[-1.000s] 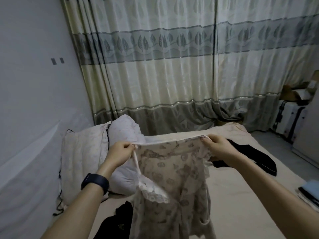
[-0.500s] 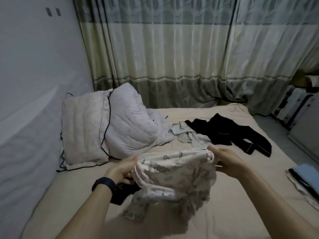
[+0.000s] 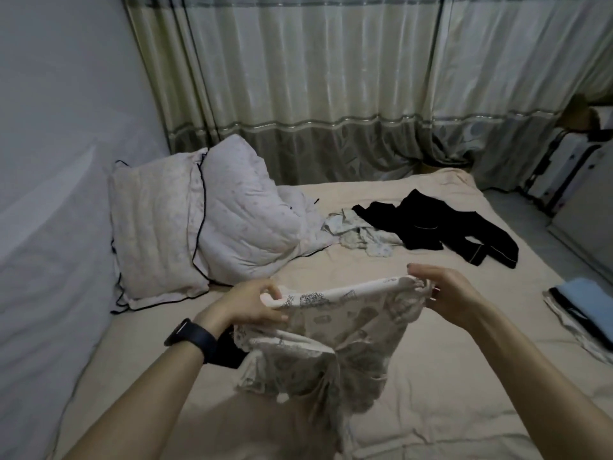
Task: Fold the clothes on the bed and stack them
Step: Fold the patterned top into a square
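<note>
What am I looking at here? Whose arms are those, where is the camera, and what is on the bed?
There is no machine: these are a person's own arms, filmed by one camera worn on the head, looking forward and down. The left hand, above a black wristband, and the right hand each pinch a top corner of a pale printed garment, stretched between them above the bed. Farther off on the sheet lie a black garment and a crumpled light garment beside it. Pillows sit by the wall on the left. A folded pile shows at the picture's right edge.
</note>
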### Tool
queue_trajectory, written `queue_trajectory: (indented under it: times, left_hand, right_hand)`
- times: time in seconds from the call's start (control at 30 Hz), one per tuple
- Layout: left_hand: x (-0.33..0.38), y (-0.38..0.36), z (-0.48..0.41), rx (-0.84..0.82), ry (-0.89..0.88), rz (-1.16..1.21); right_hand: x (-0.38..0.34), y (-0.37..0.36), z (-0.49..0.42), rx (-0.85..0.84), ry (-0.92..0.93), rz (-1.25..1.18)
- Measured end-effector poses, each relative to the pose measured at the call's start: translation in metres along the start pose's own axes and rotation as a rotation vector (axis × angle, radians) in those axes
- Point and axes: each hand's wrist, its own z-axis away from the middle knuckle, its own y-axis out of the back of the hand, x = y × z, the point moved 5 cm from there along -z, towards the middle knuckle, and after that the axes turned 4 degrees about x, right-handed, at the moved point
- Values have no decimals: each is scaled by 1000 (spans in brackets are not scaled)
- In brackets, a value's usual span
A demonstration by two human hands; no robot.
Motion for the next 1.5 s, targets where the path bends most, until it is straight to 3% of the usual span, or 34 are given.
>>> queue_trajectory:
  times: [0.07, 0.13, 0.2, 0.27, 0.33, 0.5, 0.53, 0.6, 0.7, 0.77, 0.87, 0.93, 1.03, 1.13, 1.23, 1.3, 1.37, 1.43, 1.5]
  left_hand:
    - [9, 9, -3, 161, -52, -312]
    - [11, 21, -5, 250, -53, -353]
    - [2, 33, -10, 260, -32, -212]
    - [-4, 44, -11, 261, -23, 61]
    - [-6, 51, -14, 251, 6, 327]
    - [-13, 64, -16, 163, 212, 711]
    - [-13, 74, -17, 163, 207, 661]
    - [-7, 98, -17, 182, 112, 348]
    - [3, 140, -19, 280, 16, -60]
    - [8, 164, -17, 220, 45, -59]
    - [12, 184, -13, 42, 5, 221]
    - [11, 187, -7, -90, -11, 484]
    - [0, 181, 0, -239, 9, 620]
    - [-15, 180, 4, -267, 32, 526]
    - [-34, 180, 6, -325, 99, 476]
    - [-40, 176, 10, -373, 163, 421]
    - [-35, 169, 15, -375, 126, 221]
    - [-22, 166, 21, -273, 31, 63]
    - [-12, 170, 24, -163, -37, 118]
  right_hand:
    - [-7, -5, 4, 69, 262, 464]
    - [-16, -14, 8, 116, 442, 910]
    - [-22, -17, 5, 130, 525, 1137]
    - [-28, -17, 4, 126, 632, 1191]
    - [-33, -18, 9, 96, 692, 1106]
    - [-56, -30, 20, 16, 471, 530]
    - [-63, -32, 23, 37, 501, 540]
    - [-71, -34, 31, 71, 599, 609]
    - [-73, -35, 34, -2, 579, 752]
    - [-78, -36, 32, -65, 522, 886]
    - [-89, -39, 40, -162, 431, 931]
    - [-87, -43, 45, -207, 366, 804]
    - [-67, -48, 52, -247, 213, 589]
    - [-54, -49, 53, -224, 292, 778]
    - [-57, -39, 54, -83, 364, 996]
    - [-59, -34, 58, -61, 380, 875]
    - [-61, -32, 61, -107, 368, 651]
    - [-64, -27, 62, -119, 355, 544]
    - [-69, -20, 58, -92, 333, 499]
